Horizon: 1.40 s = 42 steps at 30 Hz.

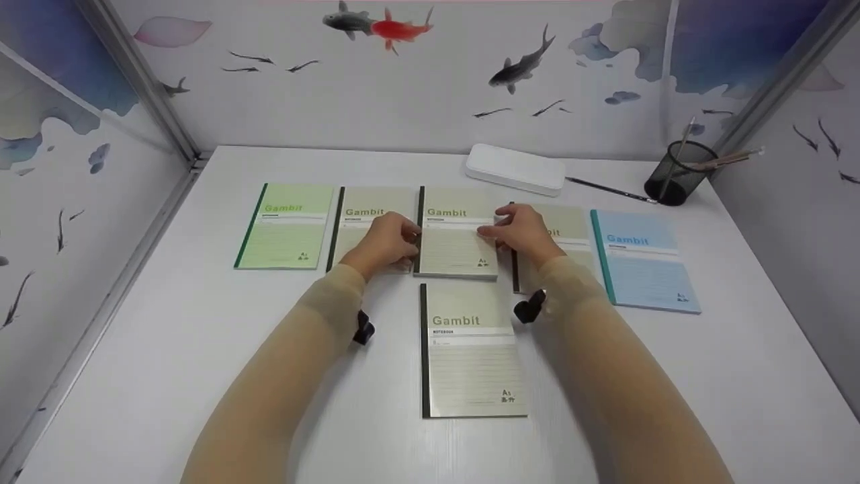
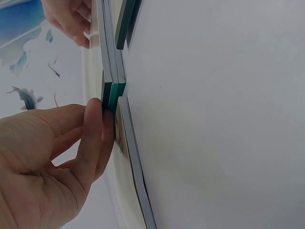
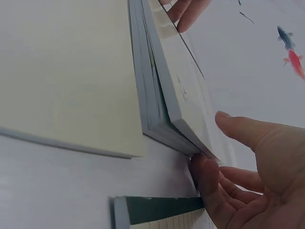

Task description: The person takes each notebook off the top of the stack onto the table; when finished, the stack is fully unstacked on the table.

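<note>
My left hand (image 1: pixel 384 243) reaches in from the left, fingertips right at the dark spine of a beige notebook (image 1: pixel 460 249). In the left wrist view, this notebook lies on another with a green spine (image 2: pixel 116 93), their edges nearly lined up. From the other side my right hand (image 1: pixel 527 234) meets the stack. Its thumb (image 3: pixel 238 128) is over the cover and its bent fingers (image 3: pixel 208 179) are at the lower edge. A narrow wedge shows between the stacked notebooks in the right wrist view. Closer to me lies another beige notebook (image 1: pixel 471 370).
A green notebook (image 1: pixel 287 235) lies far left, with a beige one (image 1: pixel 359 200) under my left forearm's reach. A partly hidden beige notebook (image 1: pixel 574 228) and a blue one (image 1: pixel 641 269) lie right. Behind are a white case (image 1: pixel 516 168), a pencil (image 1: pixel 608 189) and a mesh pen cup (image 1: pixel 678 178).
</note>
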Tool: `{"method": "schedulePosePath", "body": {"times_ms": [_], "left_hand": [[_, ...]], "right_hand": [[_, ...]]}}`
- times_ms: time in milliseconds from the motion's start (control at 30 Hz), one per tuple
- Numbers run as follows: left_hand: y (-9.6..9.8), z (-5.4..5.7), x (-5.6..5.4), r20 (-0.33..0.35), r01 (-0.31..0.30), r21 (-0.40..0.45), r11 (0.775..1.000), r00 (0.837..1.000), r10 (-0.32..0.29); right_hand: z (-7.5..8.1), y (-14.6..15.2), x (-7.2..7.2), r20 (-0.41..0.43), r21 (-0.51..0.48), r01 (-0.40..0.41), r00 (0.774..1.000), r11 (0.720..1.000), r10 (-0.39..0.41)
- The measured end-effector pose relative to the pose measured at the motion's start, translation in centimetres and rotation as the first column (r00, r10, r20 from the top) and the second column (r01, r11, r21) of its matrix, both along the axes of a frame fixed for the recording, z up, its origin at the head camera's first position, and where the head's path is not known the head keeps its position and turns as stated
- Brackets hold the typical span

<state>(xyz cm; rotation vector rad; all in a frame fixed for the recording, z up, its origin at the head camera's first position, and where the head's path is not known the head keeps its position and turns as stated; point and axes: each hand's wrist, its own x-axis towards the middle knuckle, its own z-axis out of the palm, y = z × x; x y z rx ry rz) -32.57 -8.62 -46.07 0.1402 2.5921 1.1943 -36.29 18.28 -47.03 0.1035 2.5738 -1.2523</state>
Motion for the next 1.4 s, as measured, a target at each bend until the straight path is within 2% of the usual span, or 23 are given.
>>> {"method": "schedulePosePath", "body": {"times_ms": [233, 500, 667, 767, 867, 1000, 1133, 1400], "left_hand": [[0.0, -0.1, 0.0, 0.009, 0.000, 0.029, 1.000, 1.000, 0.000], [0.2, -0.2, 0.0, -0.010, -0.008, 0.028, 1.000, 1.000, 0.008], [0.6, 0.1, -0.1, -0.056, 0.009, -0.057, 0.998, 0.998, -0.012], [0.7, 0.2, -0.2, -0.058, -0.002, -0.093, 0.996, 0.998, -0.003], [0.7, 0.1, -0.2, -0.027, -0.007, -0.075, 0.997, 1.000, 0.005], [0.6, -0.2, -0.4, -0.044, 0.018, -0.080, 0.997, 0.999, -0.021], [0.5, -0.1, -0.7, -0.065, 0.037, -0.121, 0.992, 0.997, -0.045], [0.3, 0.4, -0.6, -0.068, 0.067, -0.151, 0.986, 0.995, -0.078]], "right_hand": [[0.0, 0.2, -0.5, 0.030, 0.028, 0.008, 1.000, 1.000, -0.009], [0.0, 0.4, -0.4, 0.044, -0.024, 0.020, 0.999, 1.000, -0.019], [0.1, 0.7, -0.3, 0.019, -0.067, 0.035, 0.999, 0.997, -0.034], [0.1, 0.9, -0.3, 0.010, -0.099, 0.054, 0.999, 0.994, -0.053], [-0.1, 1.2, 0.0, 0.011, -0.136, 0.072, 0.997, 0.988, -0.071], [-0.6, 1.8, 0.7, -0.007, -0.172, 0.071, 0.997, 0.982, -0.074], [-1.0, 2.3, 1.2, -0.013, -0.189, 0.068, 0.997, 0.980, -0.071], [-0.7, 3.4, 2.1, 0.017, -0.222, 0.072, 0.997, 0.972, -0.069]]}}
